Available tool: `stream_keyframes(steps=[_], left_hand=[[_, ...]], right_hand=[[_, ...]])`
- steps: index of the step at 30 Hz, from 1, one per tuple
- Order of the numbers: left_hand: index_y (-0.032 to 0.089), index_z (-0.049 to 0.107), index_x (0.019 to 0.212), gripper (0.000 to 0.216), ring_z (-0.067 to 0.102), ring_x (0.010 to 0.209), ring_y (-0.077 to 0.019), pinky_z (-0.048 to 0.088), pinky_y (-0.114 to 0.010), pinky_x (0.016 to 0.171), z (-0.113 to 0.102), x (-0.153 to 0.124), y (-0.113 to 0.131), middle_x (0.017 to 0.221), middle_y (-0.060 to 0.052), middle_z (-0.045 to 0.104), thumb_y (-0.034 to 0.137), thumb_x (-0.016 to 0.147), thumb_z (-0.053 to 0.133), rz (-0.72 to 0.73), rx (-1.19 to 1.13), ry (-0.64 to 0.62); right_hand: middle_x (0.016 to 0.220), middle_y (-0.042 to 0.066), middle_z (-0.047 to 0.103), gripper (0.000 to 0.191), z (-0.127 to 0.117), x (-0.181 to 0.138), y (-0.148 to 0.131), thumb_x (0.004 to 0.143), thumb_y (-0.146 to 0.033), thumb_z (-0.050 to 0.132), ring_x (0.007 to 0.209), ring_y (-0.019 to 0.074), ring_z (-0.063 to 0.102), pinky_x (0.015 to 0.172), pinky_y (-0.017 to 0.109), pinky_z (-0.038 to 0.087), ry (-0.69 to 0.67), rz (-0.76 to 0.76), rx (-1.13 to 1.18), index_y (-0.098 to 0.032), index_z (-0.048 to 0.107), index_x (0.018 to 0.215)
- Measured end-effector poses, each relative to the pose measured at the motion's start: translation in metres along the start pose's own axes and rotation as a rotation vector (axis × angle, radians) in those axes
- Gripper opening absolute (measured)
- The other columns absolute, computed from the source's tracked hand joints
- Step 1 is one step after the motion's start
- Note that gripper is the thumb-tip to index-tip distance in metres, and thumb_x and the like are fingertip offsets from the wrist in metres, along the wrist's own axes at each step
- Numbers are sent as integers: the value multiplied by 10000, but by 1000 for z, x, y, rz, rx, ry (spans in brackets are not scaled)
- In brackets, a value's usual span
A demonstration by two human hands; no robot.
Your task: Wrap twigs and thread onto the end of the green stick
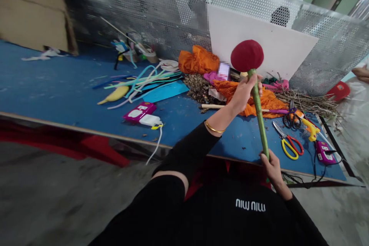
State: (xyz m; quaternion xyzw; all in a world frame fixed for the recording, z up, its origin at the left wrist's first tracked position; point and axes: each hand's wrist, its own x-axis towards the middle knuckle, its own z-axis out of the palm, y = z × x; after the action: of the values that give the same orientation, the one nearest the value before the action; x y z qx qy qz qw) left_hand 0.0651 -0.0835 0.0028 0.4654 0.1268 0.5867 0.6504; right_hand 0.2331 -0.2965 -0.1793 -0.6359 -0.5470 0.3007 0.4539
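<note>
A stick wrapped in green (260,117) slants up over the table's front edge, topped by a rounded dark red head (247,55). Just under that head, my left hand (245,91) is closed around the stick. My right hand (272,166) grips its lower end, close to my body. Behind the stick lies crumpled orange paper (266,102). To the right of the stick are scissors with red and yellow handles (288,142), dark-handled scissors (292,117) and a yellow glue gun (311,128).
The blue table (72,96) also bears colourful strips (144,80), a yellow banana-shaped piece (115,94), a purple-and-white box (140,112), another purple box (325,153) with black cables, and dry twigs (305,100). A white board (259,38) leans on perforated metal. Cardboard (31,11) stands at left.
</note>
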Motion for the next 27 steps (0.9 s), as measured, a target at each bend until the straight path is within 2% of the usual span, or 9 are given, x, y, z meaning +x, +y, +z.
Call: stream_keyframes(steps=[2,4,7,13,16,20,23,25,27], left_hand=[[191,663,1230,752,731,1139,-263,628,-365,934,-20,-4,0,1218,-136,737,772,780,819,62,181,4],[240,494,1514,1112,543,1473,-394,585,-497,1085,-40,-1,8,1571,-207,554,884,666,818,214,343,137],[350,278,1673,1340,316,1637,-428,486,-548,1214,-51,4,32,1780,-182,267,988,592,748,513,676,-9],[256,672,1374,821,663,1321,-328,516,-512,1169,-2,-28,60,1388,-128,719,764,753,845,814,894,-113],[209,768,1138,533,735,1105,-235,584,-410,1017,8,-35,57,1169,-93,798,696,933,696,680,757,86],[212,782,954,664,751,966,-214,600,-403,905,-2,-13,72,946,-68,818,777,1031,441,447,733,150],[281,781,1162,645,705,1229,-263,577,-479,1066,1,-17,82,1179,-75,823,815,1001,457,544,1002,-105],[172,744,1313,715,576,1455,-403,449,-625,1238,13,-42,80,1491,-185,684,773,957,590,694,1258,-223],[73,791,1191,684,533,1487,-497,393,-673,1275,30,-74,75,1568,-287,591,698,960,637,811,1440,-531]], right_hand=[[613,-21,524,554,-7,-9,13,916,-741,524,569,144,470,566,279,449,23,-11,-10,-216,616,767],[584,-28,497,593,-17,-20,25,923,-773,491,539,132,438,524,264,421,40,-22,-22,-217,601,748],[582,-21,530,624,-28,-34,40,901,-810,509,534,132,452,504,255,417,57,-35,-55,-212,617,759],[586,26,637,730,-23,-51,65,845,-899,495,551,173,560,535,275,494,106,-26,-152,-197,681,763],[645,65,717,801,-25,-58,75,798,-951,492,574,207,628,564,301,542,129,4,-196,-185,726,833],[633,70,719,787,-35,-66,82,779,-948,525,551,218,633,543,308,534,155,69,-251,-190,733,818],[657,67,725,775,-39,-68,82,802,-908,545,586,227,653,576,311,550,173,105,-276,-176,768,926],[661,69,724,781,-39,-69,79,842,-883,508,598,231,657,579,311,546,198,124,-293,-163,773,987],[628,68,702,785,-41,-72,75,861,-882,461,573,229,635,545,310,519,223,139,-312,-163,764,948]])
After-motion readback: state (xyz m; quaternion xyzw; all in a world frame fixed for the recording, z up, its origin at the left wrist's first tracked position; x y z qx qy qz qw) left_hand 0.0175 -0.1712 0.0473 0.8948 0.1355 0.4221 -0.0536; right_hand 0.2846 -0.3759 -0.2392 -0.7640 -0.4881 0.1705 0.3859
